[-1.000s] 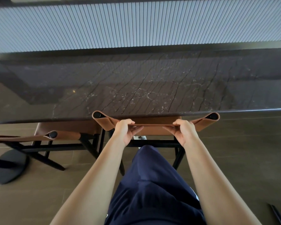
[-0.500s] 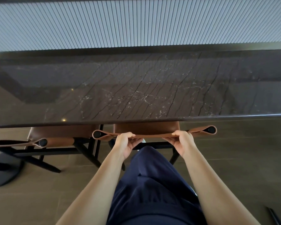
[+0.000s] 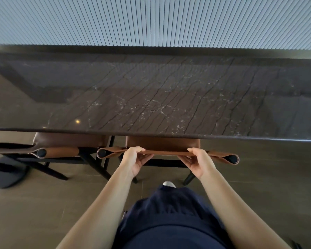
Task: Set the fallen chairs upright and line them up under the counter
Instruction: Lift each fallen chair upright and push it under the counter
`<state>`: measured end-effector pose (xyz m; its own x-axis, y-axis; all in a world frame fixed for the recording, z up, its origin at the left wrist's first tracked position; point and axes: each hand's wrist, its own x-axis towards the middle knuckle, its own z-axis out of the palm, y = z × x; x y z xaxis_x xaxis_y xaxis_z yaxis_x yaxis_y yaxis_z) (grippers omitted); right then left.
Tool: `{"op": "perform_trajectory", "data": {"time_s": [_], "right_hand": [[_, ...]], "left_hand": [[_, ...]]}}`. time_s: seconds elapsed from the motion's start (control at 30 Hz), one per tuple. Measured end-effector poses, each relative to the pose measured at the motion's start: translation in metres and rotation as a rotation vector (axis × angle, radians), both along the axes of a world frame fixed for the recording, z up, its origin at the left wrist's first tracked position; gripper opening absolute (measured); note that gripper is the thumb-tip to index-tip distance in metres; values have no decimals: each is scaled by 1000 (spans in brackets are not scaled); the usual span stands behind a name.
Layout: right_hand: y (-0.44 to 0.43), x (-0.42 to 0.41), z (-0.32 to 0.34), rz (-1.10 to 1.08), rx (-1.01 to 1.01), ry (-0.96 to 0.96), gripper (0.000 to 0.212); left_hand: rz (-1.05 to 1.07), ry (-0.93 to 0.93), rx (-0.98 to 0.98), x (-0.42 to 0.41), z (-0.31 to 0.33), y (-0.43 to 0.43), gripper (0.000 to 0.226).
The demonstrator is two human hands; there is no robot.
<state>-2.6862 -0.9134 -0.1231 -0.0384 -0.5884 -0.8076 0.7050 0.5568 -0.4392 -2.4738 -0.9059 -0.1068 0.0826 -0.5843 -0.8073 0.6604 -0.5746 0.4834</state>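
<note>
Both hands on the chair [image 3: 162, 143] backrest [image 3: 167, 153] - left hand [image 3: 136, 161] and right hand [image 3: 198, 163] each grip the top edge of the brown leather band, fingers [image 3: 135, 149] curled over it and pinching it. Chair is upright. Its seat sits just beyond the fingers, front part tucked under the near edge of the dark marble table [image 3: 151, 97]. Backrest ends wrap round black posts, one outboard of each hand. Second chair [image 3: 68, 141] - same type, upright, left of the left-hand fingers, just beside the first, seat also under the table edge. Round black base [image 3: 7, 175] on the floor [image 3: 34, 212], further left. Ribbed pale panel [image 3: 151, 20] beyond the table. Navy-clad leg [image 3: 169, 221] on the near side of the fingers, between the forearms.
</note>
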Motion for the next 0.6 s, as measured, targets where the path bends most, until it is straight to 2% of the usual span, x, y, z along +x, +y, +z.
{"op": "perform_trajectory", "data": {"time_s": [0.03,0.13,0.33,0.43,0.6], "right_hand": [[2,-3,2,-12,0,-42,12],[1,-11,6,-61,9,-102,29],[2,-8,10,-48,29,-64,44],[5,-9,13,-57,23,-70,44],[10,-3,15,-57,26,-107,44]], "left_hand": [[10,-11,-4,-2,2,0,7],[61,-25,18,-3,3,-1,24],[97,-21,37,-1,9,2,22],[79,-22,36,-1,11,4,26],[83,-27,28,10,7,6,20]]}}
